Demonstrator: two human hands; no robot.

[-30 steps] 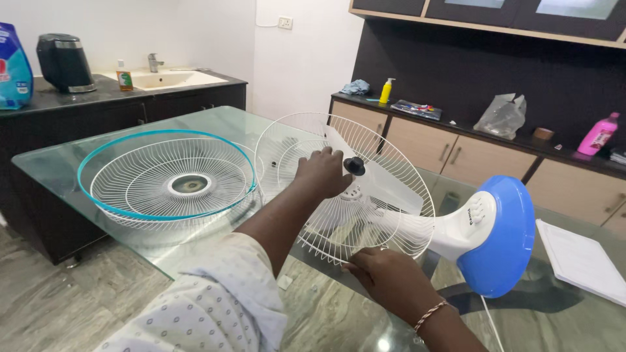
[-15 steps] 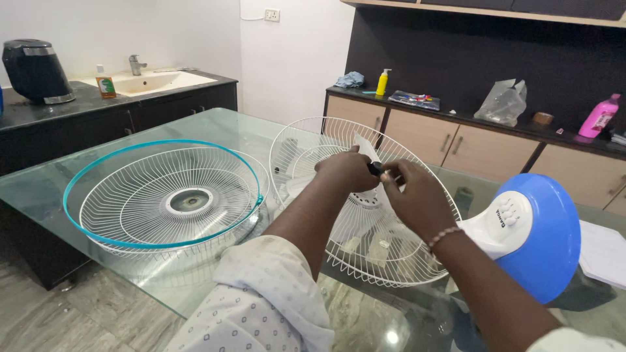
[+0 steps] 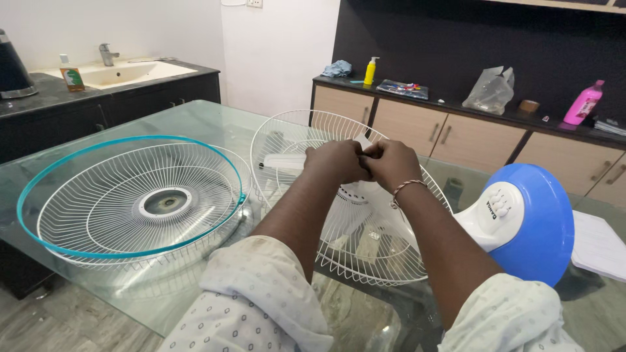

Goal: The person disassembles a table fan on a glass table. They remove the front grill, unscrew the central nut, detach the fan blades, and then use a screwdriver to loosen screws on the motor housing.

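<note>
While both hands meet at the centre of the fan, the left hand (image 3: 336, 161) and right hand (image 3: 391, 163) press knuckle to knuckle, fingers curled tight around the hub; whatever small part they pinch is hidden under them, so I can't tell exactly what is gripped. They sit right over the rear guard (image 3: 339, 202), a round dish of thin white wire ribs, tilted toward the camera on the fan lying on its side. Pale translucent blades (image 3: 355, 218) show through between the wires. A beaded bracelet (image 3: 405, 189) rings the right wrist, and both sleeves are soft dotted cloth.

Off to the right, the fan's base (image 3: 535, 225) is a smooth, glossy blue disc with a white plastic neck carrying buttons, resting on the glass tabletop (image 3: 78, 146). Just left of the hands lies the front guard (image 3: 134, 199), a shallow wire bowl with a teal rim and a round centre plate, flat on the glass and close beside the rear guard. White paper sheets (image 3: 600, 244) lie at the far right edge. Behind, a pink bottle (image 3: 583, 103) and a crumpled plastic bag (image 3: 492, 90) stand on the sideboard.
</note>
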